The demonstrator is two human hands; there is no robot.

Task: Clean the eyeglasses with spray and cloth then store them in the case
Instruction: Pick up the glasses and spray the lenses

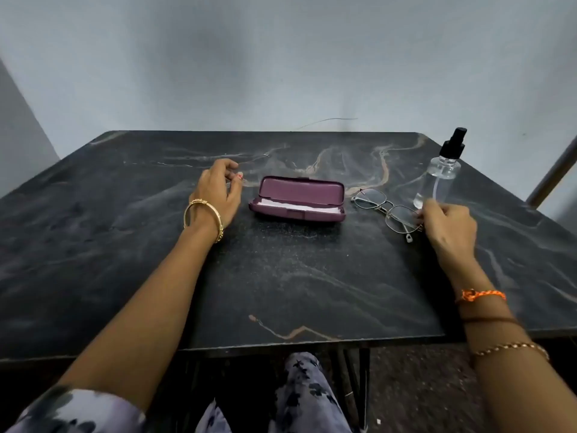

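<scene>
A maroon eyeglasses case [298, 198] lies open in the middle of the dark marble table [281, 276], with a white cloth [296, 206] inside its lower half. Thin metal-framed eyeglasses [387, 210] lie to the right of the case. My right hand [446, 229] touches the near right end of the frame with its fingertips. A clear spray bottle [438, 175] with a black pump top stands just behind that hand. My left hand [218, 192] hovers left of the case, fingers curled loosely, holding nothing.
A pale wall rises right behind the table's far edge. A metal bar [552, 173] slants at the far right. My patterned-clothed knee [303, 392] shows below the table's near edge.
</scene>
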